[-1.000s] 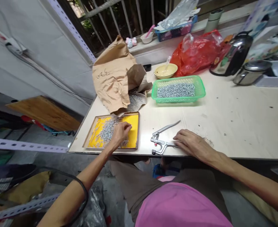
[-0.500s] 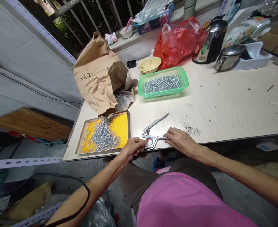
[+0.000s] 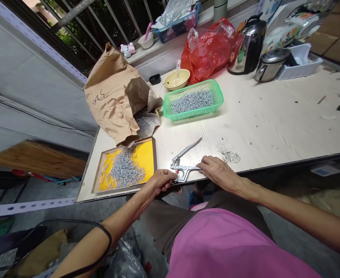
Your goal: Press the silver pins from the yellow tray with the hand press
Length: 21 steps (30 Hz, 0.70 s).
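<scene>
Grey metal hand pliers [image 3: 184, 168] with a coil spring lie at the table's front edge, their upper handle raised away from the lower one. My right hand [image 3: 218, 172] is closed on the end of the lower handle. At the jaw end, the fingers of my left hand [image 3: 164, 180] are pinched together by a small red part; whatever is between them is too small to make out. Left of that hand, a shallow tray [image 3: 154, 156] with a yellow bottom holds a heap of small silver metal pins [image 3: 126, 168].
Behind the pliers stands a green plastic basket [image 3: 193, 115] of similar metal pieces. A brown paper bag [image 3: 109, 104] lies open beside it, spilling more pieces. Farther back are a yellow bowl [image 3: 175, 84], a red plastic bag [image 3: 206, 54], a kettle [image 3: 246, 46] and a metal pot [image 3: 269, 65].
The whole view has shifted slightly. Both hands keep nearly the same pose at the pliers, and the upper handle is still raised.
</scene>
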Tool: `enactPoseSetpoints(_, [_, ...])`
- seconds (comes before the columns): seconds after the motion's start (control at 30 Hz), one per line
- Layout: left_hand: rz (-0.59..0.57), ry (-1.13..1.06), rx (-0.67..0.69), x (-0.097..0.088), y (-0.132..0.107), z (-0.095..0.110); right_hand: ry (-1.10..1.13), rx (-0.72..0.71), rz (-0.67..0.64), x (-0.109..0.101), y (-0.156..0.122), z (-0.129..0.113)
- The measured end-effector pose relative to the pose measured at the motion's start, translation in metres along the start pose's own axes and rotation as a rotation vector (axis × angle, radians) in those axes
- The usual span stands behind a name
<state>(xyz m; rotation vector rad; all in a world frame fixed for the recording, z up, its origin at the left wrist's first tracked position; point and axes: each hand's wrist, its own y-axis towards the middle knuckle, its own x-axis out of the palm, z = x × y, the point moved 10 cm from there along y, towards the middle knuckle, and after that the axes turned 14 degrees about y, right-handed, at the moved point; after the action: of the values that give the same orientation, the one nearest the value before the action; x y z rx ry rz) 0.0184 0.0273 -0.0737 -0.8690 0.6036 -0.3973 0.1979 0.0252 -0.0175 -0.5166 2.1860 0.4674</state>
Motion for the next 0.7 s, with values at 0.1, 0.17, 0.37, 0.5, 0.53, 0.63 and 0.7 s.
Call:
enactPoseSetpoints(0.1, [-0.047,0.072,-0.011,0.001,-0.001,0.003,-0.019,0.000,-0.022,0.001,0.001,0.000])
enactPoseSetpoints(0.17, [-0.046,0.120,-0.009,0.000,0.000,0.004,-0.028,-0.002,-0.041,0.002,0.001,-0.001])
enactPoseSetpoints(0.37, [-0.094,0.223,0.054,0.000,0.006,0.009,-0.035,-0.027,-0.054,0.002,0.001,-0.001])
enactPoseSetpoints(0.5, [-0.148,0.241,0.060,0.002,0.009,0.011,-0.027,-0.030,-0.018,0.004,0.001,0.003])
enactPoseSetpoints(0.53, [-0.126,0.262,0.072,0.000,0.010,0.013,-0.023,-0.033,-0.009,0.004,0.001,0.003])
enactPoseSetpoints(0.63, [-0.058,0.336,0.105,-0.004,0.009,0.020,-0.017,-0.029,-0.005,0.007,0.000,0.004])
enactPoseSetpoints(0.7, [-0.054,0.338,0.095,-0.003,0.007,0.021,-0.021,-0.011,-0.018,0.007,-0.002,0.004])
